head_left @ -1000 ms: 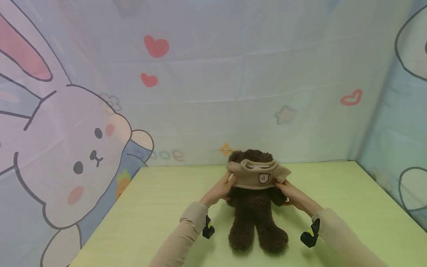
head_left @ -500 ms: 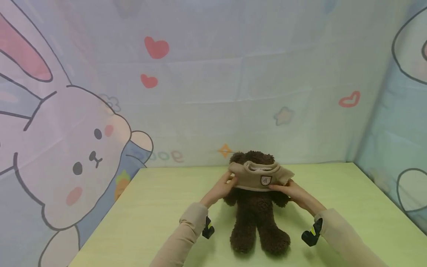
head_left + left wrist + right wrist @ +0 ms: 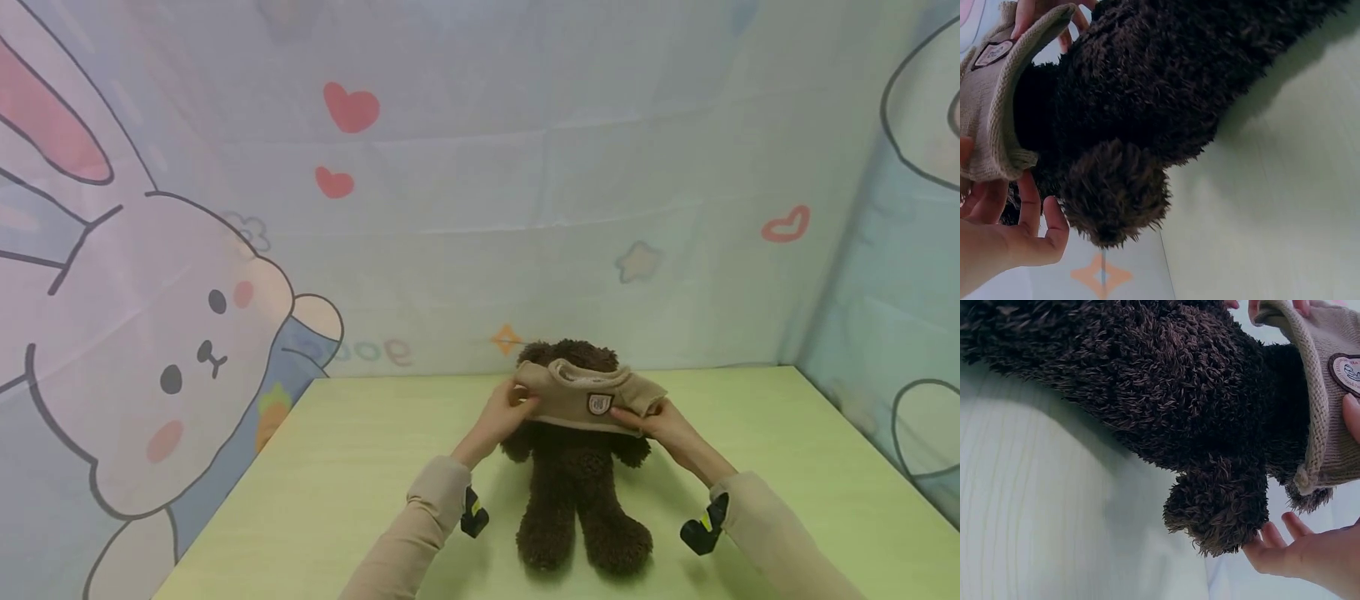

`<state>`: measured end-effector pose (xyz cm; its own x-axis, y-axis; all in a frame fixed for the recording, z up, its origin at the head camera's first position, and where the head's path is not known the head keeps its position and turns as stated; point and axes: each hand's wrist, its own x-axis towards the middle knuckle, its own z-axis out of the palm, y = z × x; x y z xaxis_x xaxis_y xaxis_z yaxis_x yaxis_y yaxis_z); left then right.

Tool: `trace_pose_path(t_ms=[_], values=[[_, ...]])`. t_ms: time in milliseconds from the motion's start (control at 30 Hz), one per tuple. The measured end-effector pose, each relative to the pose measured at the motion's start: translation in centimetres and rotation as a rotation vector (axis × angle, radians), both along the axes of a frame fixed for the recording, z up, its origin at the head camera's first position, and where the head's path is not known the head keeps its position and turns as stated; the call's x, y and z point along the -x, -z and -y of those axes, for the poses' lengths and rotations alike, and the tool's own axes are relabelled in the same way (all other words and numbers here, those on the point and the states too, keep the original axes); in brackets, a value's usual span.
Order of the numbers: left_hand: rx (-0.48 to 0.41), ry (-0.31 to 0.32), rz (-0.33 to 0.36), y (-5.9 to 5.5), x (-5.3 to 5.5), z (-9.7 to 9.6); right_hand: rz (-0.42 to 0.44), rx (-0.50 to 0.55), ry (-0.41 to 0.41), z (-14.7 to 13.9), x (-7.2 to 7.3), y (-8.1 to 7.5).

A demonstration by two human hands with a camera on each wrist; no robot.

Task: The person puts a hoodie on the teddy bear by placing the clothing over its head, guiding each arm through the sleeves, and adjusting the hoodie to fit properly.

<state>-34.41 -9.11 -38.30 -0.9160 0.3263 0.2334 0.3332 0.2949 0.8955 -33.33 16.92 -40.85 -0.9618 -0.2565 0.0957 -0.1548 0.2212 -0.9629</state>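
A dark brown, curly-furred teddy bear (image 3: 570,492) lies on its back, legs toward me. Over its face and neck is a small beige knit sweater (image 3: 555,402) with a shield-shaped badge (image 3: 599,404) on the front; the bear's ears and crown show above the neckline. My left hand (image 3: 501,419) pinches the sweater's left side near the hem, thumb in front. At the other side my right hand (image 3: 669,429) grips it below the sleeve, thumb beside the badge. In the right wrist view, lower fingers (image 3: 1265,550) of that hand come right at the bear's arm (image 3: 1219,506).
The bear lies on a pale green table (image 3: 360,467). Behind it hangs a printed cloth backdrop (image 3: 465,250) with hearts and a large rabbit (image 3: 187,333), reaching down to the table's far edge. A black wrist mount (image 3: 472,512) hangs under the left sleeve, another black mount (image 3: 703,527) under the right.
My right thumb has shifted inward from the sweater's right corner to beside the badge, and that hand has risen slightly from the bear's arm. The sweater's right side has shifted slightly right.
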Motion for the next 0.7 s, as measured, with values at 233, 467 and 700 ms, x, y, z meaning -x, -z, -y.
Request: trace_pose_path(t_ms=[233, 467, 700], values=[[-0.102, 0.052, 0.068, -1.0, -0.6, -0.5, -0.038, 0.017, 0.046, 0.0, -0.2, -0.6], [-0.107, 0.013, -0.033, -3.2, -0.5, -0.9, -0.057, 0.067, 0.087, 0.0, 0.3, -2.9], [-0.315, -0.061, -0.075, -5.0, 0.9, -1.2, -0.086, -0.026, 0.057, 0.6, 2.6, -6.2]])
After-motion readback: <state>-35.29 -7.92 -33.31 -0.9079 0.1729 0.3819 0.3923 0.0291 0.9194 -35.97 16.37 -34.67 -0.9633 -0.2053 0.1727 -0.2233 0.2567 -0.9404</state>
